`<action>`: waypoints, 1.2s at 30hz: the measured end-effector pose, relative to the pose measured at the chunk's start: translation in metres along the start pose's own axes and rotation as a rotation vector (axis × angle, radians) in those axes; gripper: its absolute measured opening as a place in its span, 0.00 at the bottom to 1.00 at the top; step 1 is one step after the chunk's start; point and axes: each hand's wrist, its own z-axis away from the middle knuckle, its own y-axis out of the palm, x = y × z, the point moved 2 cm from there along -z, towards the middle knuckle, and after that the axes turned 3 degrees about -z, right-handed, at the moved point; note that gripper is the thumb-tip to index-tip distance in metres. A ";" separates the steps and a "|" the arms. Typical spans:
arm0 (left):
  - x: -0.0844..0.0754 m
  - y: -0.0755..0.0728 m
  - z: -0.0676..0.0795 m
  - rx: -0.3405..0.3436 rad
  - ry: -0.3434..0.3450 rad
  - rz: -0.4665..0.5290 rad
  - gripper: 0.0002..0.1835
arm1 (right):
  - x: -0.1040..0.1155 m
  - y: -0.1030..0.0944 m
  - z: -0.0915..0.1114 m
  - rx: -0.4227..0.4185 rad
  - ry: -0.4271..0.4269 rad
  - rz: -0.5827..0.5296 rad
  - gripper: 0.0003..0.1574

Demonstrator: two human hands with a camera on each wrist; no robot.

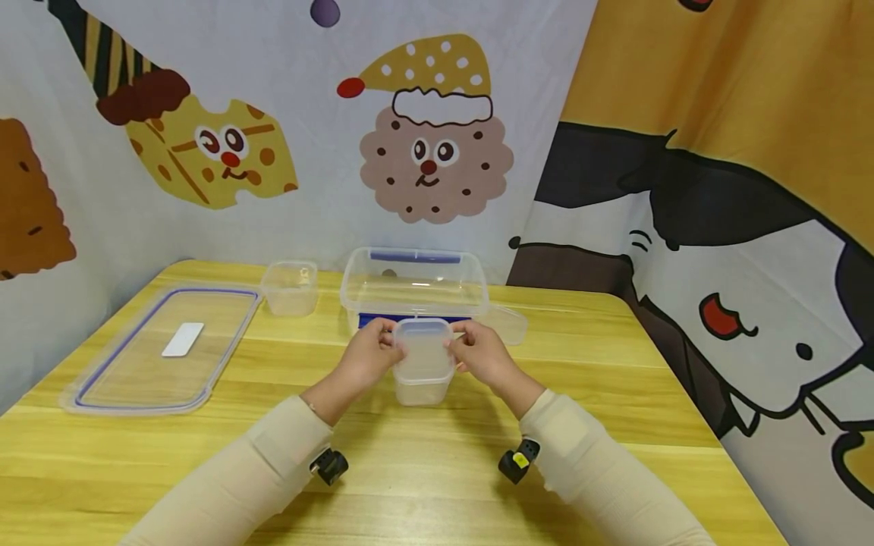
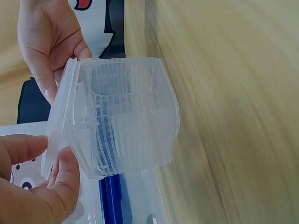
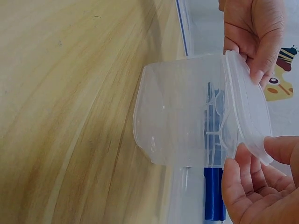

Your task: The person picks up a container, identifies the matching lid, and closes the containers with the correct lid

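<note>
Both hands hold a small clear lidded food container at the table's middle. My left hand (image 1: 369,350) pinches the left edge of its lid (image 1: 422,350), thumb on top and fingers beneath. On the opposite edge, the thumb of my right hand (image 1: 483,355) lies on the lid with fingers curled under it. Below the lid is the container (image 2: 126,116), translucent and apparently upright. The lid sits tilted: its near edge meets the rim, while its far edge stands apart from it, as both wrist views show. No contents can be made out inside.
Behind the hands stands a large clear box (image 1: 415,284) with blue clips. A loose clear lid (image 1: 508,324) lies by its right side. To the left are another small container (image 1: 290,292) and a big blue-sealed lid (image 1: 157,379) bearing a white card (image 1: 183,340).
</note>
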 end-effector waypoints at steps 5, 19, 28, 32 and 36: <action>0.002 0.001 -0.002 -0.015 -0.002 -0.030 0.17 | -0.002 0.000 0.000 -0.011 0.006 0.038 0.18; 0.007 0.002 -0.005 -0.011 -0.005 -0.085 0.18 | -0.004 0.001 -0.001 -0.041 -0.026 0.134 0.17; 0.009 0.002 -0.007 -0.019 -0.025 -0.108 0.19 | -0.006 0.002 -0.004 -0.037 -0.005 0.147 0.16; 0.010 0.002 -0.007 -0.012 -0.039 -0.087 0.18 | -0.006 0.002 -0.004 -0.028 0.012 0.143 0.17; 0.011 0.003 -0.008 -0.007 -0.052 -0.069 0.18 | -0.006 0.003 -0.004 -0.025 0.018 0.133 0.17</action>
